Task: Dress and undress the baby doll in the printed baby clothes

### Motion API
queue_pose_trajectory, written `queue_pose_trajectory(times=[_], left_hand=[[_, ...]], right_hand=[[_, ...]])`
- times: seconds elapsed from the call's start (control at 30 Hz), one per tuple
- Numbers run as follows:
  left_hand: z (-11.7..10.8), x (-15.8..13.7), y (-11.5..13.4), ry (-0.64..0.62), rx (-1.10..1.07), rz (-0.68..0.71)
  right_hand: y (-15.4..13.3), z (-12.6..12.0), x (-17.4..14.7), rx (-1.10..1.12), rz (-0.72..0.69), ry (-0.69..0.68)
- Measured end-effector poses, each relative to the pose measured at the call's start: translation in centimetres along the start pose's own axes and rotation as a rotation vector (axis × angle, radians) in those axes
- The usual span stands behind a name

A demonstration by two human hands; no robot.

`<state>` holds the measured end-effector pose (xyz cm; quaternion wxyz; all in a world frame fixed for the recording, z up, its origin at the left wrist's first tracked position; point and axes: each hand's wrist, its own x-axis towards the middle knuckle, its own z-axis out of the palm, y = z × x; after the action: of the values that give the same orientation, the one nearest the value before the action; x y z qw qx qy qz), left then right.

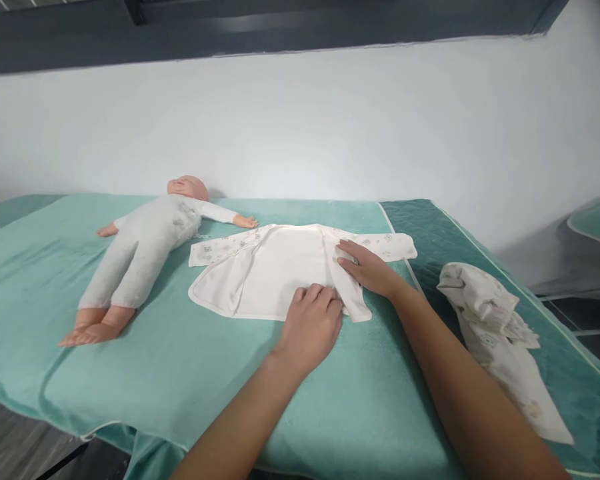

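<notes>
A white baby shirt (285,273) with small printed figures lies spread out, its front opened and both sleeves stretched sideways. My left hand (313,327) is at its lower hem, with curled fingers closed on the cloth; the fingertips are partly hidden. On the right front panel rests my right hand (369,268), fingers stretched out and lying on the fabric near the sleeve. To the left, a baby doll (147,233) in a white bodysuit lies on its back, one arm reaching towards the shirt's left sleeve.
A light green cover (180,393) lies over the table, with a darker green quilted cloth (405,217) at the right. Crumpled white printed baby clothes (495,327) lie on that side beyond my right forearm. A white wall (300,127) stands behind the table.
</notes>
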<state>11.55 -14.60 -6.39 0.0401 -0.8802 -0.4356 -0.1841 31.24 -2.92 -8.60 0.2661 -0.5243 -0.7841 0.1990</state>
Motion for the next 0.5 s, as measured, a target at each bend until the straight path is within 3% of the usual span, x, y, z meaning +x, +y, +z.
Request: queue_pose_trajectory(times=[0.1,0.37,0.5], left_hand=[[0.2,0.09,-0.13,0.012,-0.029,-0.011],[-0.45,-0.37,-0.48,-0.024,-0.442,0.059],[-0.8,-0.76,-0.28,0.033,-0.557,0.0]], right_hand=[[-0.04,0.02,-0.01,-0.002,-0.005,-0.002],[-0.39,-0.19,-0.12,-0.002,0.043,-0.03],[0.06,-0.1,-0.17,-0.007,0.008,-0.03]])
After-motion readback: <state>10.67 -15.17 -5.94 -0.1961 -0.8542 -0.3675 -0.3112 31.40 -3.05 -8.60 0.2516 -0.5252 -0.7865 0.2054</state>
